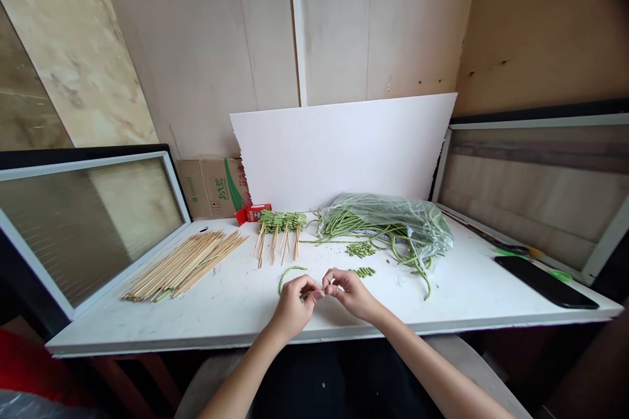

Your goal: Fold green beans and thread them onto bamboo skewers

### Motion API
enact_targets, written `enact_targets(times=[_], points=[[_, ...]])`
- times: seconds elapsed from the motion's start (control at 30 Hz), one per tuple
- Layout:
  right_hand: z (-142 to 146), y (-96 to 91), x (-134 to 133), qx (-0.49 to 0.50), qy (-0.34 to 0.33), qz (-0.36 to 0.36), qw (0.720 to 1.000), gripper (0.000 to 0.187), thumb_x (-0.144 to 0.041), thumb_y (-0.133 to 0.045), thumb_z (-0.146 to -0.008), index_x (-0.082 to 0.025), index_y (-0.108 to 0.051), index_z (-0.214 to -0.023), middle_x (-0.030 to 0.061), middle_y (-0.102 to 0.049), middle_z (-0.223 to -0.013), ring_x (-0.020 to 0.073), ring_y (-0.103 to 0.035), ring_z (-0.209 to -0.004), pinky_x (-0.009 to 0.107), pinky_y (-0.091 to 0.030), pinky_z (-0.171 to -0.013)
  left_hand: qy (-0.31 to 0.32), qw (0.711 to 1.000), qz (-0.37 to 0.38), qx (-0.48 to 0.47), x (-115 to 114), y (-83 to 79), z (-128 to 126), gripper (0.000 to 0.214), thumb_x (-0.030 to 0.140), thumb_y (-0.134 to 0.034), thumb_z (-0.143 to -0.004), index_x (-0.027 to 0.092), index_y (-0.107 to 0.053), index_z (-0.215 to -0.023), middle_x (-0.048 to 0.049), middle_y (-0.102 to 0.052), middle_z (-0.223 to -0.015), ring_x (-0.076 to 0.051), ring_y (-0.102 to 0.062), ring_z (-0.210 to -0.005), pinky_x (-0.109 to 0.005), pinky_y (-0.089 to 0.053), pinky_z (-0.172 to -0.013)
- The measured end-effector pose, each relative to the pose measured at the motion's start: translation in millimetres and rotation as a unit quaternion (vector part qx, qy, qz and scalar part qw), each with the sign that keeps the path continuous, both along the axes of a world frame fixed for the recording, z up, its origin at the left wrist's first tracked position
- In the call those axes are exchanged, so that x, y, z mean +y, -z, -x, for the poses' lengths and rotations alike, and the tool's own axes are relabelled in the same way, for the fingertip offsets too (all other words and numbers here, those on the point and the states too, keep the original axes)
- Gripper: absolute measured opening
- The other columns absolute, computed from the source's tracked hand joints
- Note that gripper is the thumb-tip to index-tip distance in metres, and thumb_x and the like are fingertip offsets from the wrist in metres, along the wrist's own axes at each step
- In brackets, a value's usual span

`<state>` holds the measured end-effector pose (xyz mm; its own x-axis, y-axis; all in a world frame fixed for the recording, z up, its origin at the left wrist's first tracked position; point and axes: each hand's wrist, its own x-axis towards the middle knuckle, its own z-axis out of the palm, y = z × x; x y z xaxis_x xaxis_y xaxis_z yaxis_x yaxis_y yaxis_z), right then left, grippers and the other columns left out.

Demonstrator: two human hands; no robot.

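Note:
My left hand (296, 304) is closed around a long green bean (287, 272), whose loose end curls up and over the white table behind my fingers. My right hand (350, 294) pinches the bean's other end, its fingertips meeting those of my left hand; the piece between them is mostly hidden. Just beyond my right hand lies a short row of cut bean pieces (364, 272). Farther back is a larger pile of bean pieces (361, 249).
Bean skewers (282, 221) are stacked at the back, sticks facing me. Bare bamboo skewers (184, 265) lie left. A plastic bag of long beans (388, 219) rests right of centre, before a white board (339, 150). A black phone (545, 281) lies far right.

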<state>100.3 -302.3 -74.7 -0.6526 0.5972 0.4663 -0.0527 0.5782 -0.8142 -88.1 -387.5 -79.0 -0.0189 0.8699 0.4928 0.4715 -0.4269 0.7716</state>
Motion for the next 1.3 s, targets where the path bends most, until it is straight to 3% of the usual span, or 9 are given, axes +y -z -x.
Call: enact_targets(times=[0.2, 0.43, 0.57, 0.7, 0.83, 0.97, 1.1, 1.2, 1.3], points=[[-3, -17.1, -8, -0.043, 0.068, -0.159, 0.984, 0.010, -0.027, -0.068, -0.100, -0.024, -0.075, -0.093, 0.0069, -0.073, -0.088, 0.0248, -0.059, -0.091, 0.037, -0.047, -0.081, 0.017, 1.000, 0.019, -0.011, -1, -2.1, 1, 0.032, 0.044, -0.060, -0.103, 0.019, -0.075, -0.089, -0.0075, -0.075, -0.088, -0.020, -0.068, -0.081, -0.030, -0.050, -0.072], [-1, -14.0, -10, -0.071, 0.069, -0.203, 0.974, 0.030, 0.005, -0.057, -0.085, -0.021, -0.072, -0.088, 0.0069, -0.072, -0.088, 0.0253, -0.056, -0.093, 0.037, -0.047, -0.081, 0.019, 1.000, 0.018, 0.016, -3, 0.6, -3, 0.031, 0.040, -0.061, -0.102, 0.018, -0.073, -0.085, -0.0061, -0.073, -0.083, -0.019, -0.066, -0.080, -0.029, -0.049, -0.075], [5, -0.9, -11, -0.028, 0.065, -0.114, 0.991, 0.023, -0.003, -0.060, -0.088, -0.022, -0.072, -0.084, 0.0055, -0.073, -0.085, 0.0244, -0.059, -0.095, 0.036, -0.047, -0.081, 0.018, 1.000, 0.010, 0.021, -1, 5.4, -1, 0.038, 0.044, -0.055, -0.104, 0.017, -0.069, -0.080, -0.0058, -0.069, -0.077, -0.017, -0.062, -0.073, -0.026, -0.044, -0.064], [12, 5.7, -9, 0.043, 0.043, -0.009, 0.998, 0.020, -0.036, -0.068, -0.097, -0.020, -0.072, -0.084, 0.0064, -0.073, -0.084, 0.0211, -0.063, -0.084, 0.033, -0.049, -0.077, 0.014, 1.000, 0.018, 0.001, 3, 9.5, 3, 0.039, 0.045, -0.056, -0.103, 0.017, -0.070, -0.081, -0.0058, -0.068, -0.075, -0.016, -0.059, -0.068, -0.026, -0.044, -0.061], [-2, -0.4, 12, 0.031, 0.081, -0.034, 0.996, 0.038, -0.058, -0.072, -0.094, -0.020, -0.077, -0.088, 0.0084, -0.076, -0.087, 0.0214, -0.066, -0.083, 0.031, -0.049, -0.073, -0.003, 0.999, 0.037, -0.011, 7, 12.9, 7, 0.038, 0.047, -0.057, -0.103, 0.017, -0.074, -0.089, -0.0067, -0.071, -0.078, -0.017, -0.062, -0.068, -0.028, -0.048, -0.064], [-45, -3.3, 53, -0.078, 0.240, -0.146, 0.957, 0.036, -0.056, -0.071, -0.094, -0.022, -0.082, -0.089, 0.0101, -0.079, -0.088, 0.0250, -0.066, -0.086, 0.036, -0.049, -0.078, 0.001, 1.000, 0.022, 0.003, 8, 15.1, 8, 0.038, 0.046, -0.052, -0.106, 0.017, -0.076, -0.100, -0.0108, -0.076, -0.099, -0.019, -0.068, -0.082, -0.030, -0.054, -0.074], [-88, 3.5, 89, -0.225, 0.388, -0.127, 0.885, 0.027, -0.045, -0.071, -0.093, -0.022, -0.083, -0.088, 0.0105, -0.079, -0.090, 0.0274, -0.068, -0.086, 0.034, -0.046, -0.070, 0.002, 1.000, 0.015, 0.026, 8, 17.8, 7, 0.036, 0.042, -0.052, -0.106, 0.017, -0.077, -0.101, -0.0109, -0.075, -0.100, -0.019, -0.068, -0.085, -0.031, -0.055, -0.076], [-103, 9.8, 98, -0.277, 0.430, -0.076, 0.856, 0.023, -0.042, -0.072, -0.092, -0.022, -0.083, -0.091, 0.0116, -0.080, -0.092, 0.0272, -0.070, -0.083, 0.032, -0.043, -0.066, 0.002, 0.999, 0.017, 0.030, 8, 20.6, 7, 0.036, 0.041, -0.052, -0.106, 0.018, -0.078, -0.101, -0.0111, -0.075, -0.100, -0.020, -0.069, -0.085, -0.032, -0.055, -0.076], [-104, 14.1, 98, -0.290, 0.422, -0.059, 0.857, 0.022, -0.042, -0.074, -0.090, -0.021, -0.082, -0.090, 0.0121, -0.080, -0.091, 0.0271, -0.071, -0.082, 0.032, -0.043, -0.067, 0.001, 0.999, 0.024, 0.034, 9, 23.4, 8, 0.036, 0.042, -0.052, -0.106, 0.018, -0.079, -0.102, -0.0115, -0.076, -0.101, -0.020, -0.070, -0.086, -0.032, -0.056, -0.077]])
